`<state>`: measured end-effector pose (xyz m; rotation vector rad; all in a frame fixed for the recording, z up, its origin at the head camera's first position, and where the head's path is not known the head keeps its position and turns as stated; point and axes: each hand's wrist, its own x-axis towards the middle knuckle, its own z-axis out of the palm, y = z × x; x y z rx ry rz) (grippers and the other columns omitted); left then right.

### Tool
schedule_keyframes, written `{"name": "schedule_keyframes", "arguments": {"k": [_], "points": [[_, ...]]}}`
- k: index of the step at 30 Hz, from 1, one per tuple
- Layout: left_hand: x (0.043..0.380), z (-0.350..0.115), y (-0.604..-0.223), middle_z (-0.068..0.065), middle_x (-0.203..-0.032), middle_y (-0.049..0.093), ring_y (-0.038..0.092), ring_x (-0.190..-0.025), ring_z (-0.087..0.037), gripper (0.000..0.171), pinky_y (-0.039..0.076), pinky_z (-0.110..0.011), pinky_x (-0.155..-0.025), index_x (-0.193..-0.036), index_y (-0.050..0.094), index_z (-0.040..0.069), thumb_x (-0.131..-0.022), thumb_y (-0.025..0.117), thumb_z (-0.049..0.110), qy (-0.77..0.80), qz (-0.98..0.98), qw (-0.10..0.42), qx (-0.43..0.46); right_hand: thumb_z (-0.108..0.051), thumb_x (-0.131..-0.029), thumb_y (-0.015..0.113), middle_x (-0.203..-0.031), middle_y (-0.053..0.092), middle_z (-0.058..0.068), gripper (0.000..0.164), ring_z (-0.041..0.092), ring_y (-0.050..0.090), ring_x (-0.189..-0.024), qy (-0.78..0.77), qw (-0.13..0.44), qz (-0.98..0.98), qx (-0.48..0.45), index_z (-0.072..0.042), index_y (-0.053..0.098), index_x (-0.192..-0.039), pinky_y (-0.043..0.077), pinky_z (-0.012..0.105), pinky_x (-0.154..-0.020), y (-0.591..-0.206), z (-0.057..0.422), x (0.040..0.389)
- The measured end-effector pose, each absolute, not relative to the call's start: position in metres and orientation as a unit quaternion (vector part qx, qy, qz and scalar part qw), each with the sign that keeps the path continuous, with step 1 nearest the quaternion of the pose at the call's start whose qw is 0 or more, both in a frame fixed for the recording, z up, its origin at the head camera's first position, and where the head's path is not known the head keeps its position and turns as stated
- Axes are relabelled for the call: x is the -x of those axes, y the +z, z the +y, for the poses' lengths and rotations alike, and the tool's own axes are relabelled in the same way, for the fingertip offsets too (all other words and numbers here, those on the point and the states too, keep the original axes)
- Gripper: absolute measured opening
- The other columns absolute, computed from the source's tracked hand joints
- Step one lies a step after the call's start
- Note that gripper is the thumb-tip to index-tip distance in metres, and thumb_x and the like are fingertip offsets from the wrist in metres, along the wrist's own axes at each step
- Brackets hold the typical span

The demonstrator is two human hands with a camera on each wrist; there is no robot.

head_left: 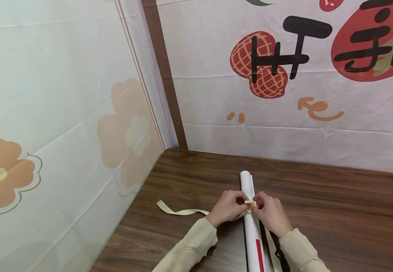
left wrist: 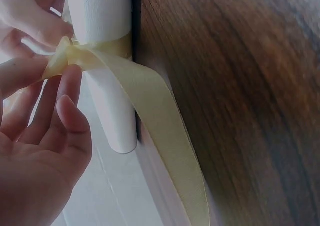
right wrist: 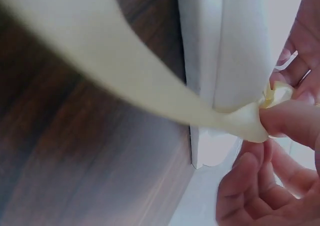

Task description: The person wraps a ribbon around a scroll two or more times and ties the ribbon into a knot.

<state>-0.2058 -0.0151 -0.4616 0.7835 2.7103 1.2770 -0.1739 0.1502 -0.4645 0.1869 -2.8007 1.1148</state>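
A rolled white paper tube [head_left: 252,226] with a red strip lies lengthwise on the wooden table. Round its middle goes a cream ribbon [left wrist: 160,106], gathered at a knot or loop on top. My left hand [head_left: 229,206] pinches a fold of the ribbon between thumb and fingers, just left of the roll. From the other side my right hand [head_left: 271,212] pinches the ribbon close to the same spot. In the right wrist view a wide ribbon tail [right wrist: 150,81] runs away from the right fingertips. How the ribbon crosses under the fingers is partly hidden.
One ribbon tail [head_left: 182,212] lies across the dark wooden table [head_left: 346,211] to the left. A black item [head_left: 279,254], partly hidden, is by the right wrist. Printed fabric walls [head_left: 203,102] border the table at the back and left.
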Motion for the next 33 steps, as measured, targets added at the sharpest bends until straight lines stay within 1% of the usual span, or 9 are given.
{"name": "schedule_keyframes", "arguments": {"k": [3,6,10,15,17,22,27,31,33], "points": [[0.2048,-0.0144,-0.4627,0.002,-0.077,0.071,0.052,-0.067,0.005,0.007,0.044,-0.011,-0.065,-0.083,0.074,0.011,-0.080,0.069,0.007,0.421,0.871,0.019,-0.252,-0.005,-0.081,0.066,-0.066,0.055,-0.001,0.009,0.011,0.047,-0.058,0.360,0.041,-0.930,-0.063,-0.006,0.067,-0.090,0.038,0.025,-0.053,-0.4651,0.1493,0.1755],[0.2038,-0.0137,-0.4635,0.001,-0.077,0.071,0.053,-0.068,0.005,0.008,0.045,-0.011,-0.065,-0.082,0.074,0.010,-0.079,0.068,0.006,0.436,0.865,0.022,-0.249,-0.005,-0.081,0.065,-0.063,0.053,-0.002,0.007,0.012,0.046,-0.057,0.350,0.032,-0.934,-0.067,-0.007,0.068,-0.087,0.037,0.026,-0.052,-0.4657,0.1486,0.1771],[0.2027,-0.0125,-0.4647,-0.001,-0.077,0.070,0.053,-0.066,0.005,0.009,0.046,-0.012,-0.064,-0.082,0.073,0.010,-0.078,0.067,0.005,0.449,0.860,0.030,-0.240,-0.004,-0.080,0.064,-0.061,0.051,-0.002,0.006,0.012,0.045,-0.056,0.346,0.037,-0.935,-0.070,-0.007,0.067,-0.084,0.036,0.026,-0.051,-0.4664,0.1485,0.1779],[0.2029,-0.0109,-0.4666,-0.001,-0.077,0.069,0.052,-0.067,0.006,0.009,0.046,-0.011,-0.063,-0.085,0.071,0.009,-0.077,0.069,0.004,0.445,0.864,0.023,-0.234,-0.002,-0.078,0.065,-0.060,0.048,-0.003,0.007,0.011,0.043,-0.056,0.348,0.056,-0.933,-0.074,-0.008,0.063,-0.079,0.034,0.025,-0.051,-0.4674,0.1479,0.1771],[0.2032,-0.0105,-0.4672,-0.001,-0.079,0.069,0.053,-0.067,0.005,0.012,0.046,-0.011,-0.063,-0.087,0.070,0.009,-0.077,0.070,0.004,0.442,0.866,0.019,-0.234,-0.002,-0.077,0.066,-0.061,0.047,-0.004,0.009,0.011,0.042,-0.055,0.350,0.059,-0.932,-0.076,-0.009,0.061,-0.078,0.033,0.024,-0.051,-0.4680,0.1477,0.1770],[0.2038,-0.0103,-0.4680,0.000,-0.079,0.068,0.054,-0.067,0.004,0.016,0.044,-0.010,-0.061,-0.092,0.069,0.008,-0.076,0.071,0.006,0.423,0.875,0.013,-0.234,-0.002,-0.080,0.064,-0.060,0.047,-0.004,0.007,0.010,0.041,-0.054,0.363,0.052,-0.927,-0.081,-0.010,0.062,-0.081,0.032,0.023,-0.048,-0.4698,0.1479,0.1770],[0.2045,-0.0101,-0.4700,0.003,-0.075,0.066,0.049,-0.064,0.006,0.010,0.042,-0.009,-0.058,-0.086,0.069,0.009,-0.076,0.071,0.007,0.394,0.886,-0.006,-0.244,-0.003,-0.085,0.063,-0.058,0.046,-0.005,0.010,0.008,0.040,-0.051,0.372,0.044,-0.923,-0.085,-0.013,0.064,-0.084,0.032,0.022,-0.048,-0.4717,0.1479,0.1773],[0.2048,-0.0091,-0.4713,0.003,-0.074,0.066,0.047,-0.063,0.006,0.010,0.040,-0.008,-0.058,-0.081,0.069,0.010,-0.073,0.069,0.004,0.393,0.887,-0.011,-0.244,-0.005,-0.086,0.063,-0.060,0.050,-0.004,0.005,0.008,0.042,-0.053,0.374,0.048,-0.921,-0.094,-0.010,0.065,-0.088,0.035,0.022,-0.051,-0.4721,0.1484,0.1774],[0.2048,-0.0090,-0.4716,0.003,-0.073,0.065,0.047,-0.063,0.006,0.011,0.040,-0.009,-0.057,-0.081,0.069,0.009,-0.072,0.068,0.002,0.401,0.884,-0.008,-0.239,-0.006,-0.087,0.063,-0.063,0.054,-0.003,0.004,0.008,0.045,-0.056,0.379,0.048,-0.919,-0.096,-0.008,0.066,-0.087,0.037,0.022,-0.053,-0.4718,0.1491,0.1774]]}}
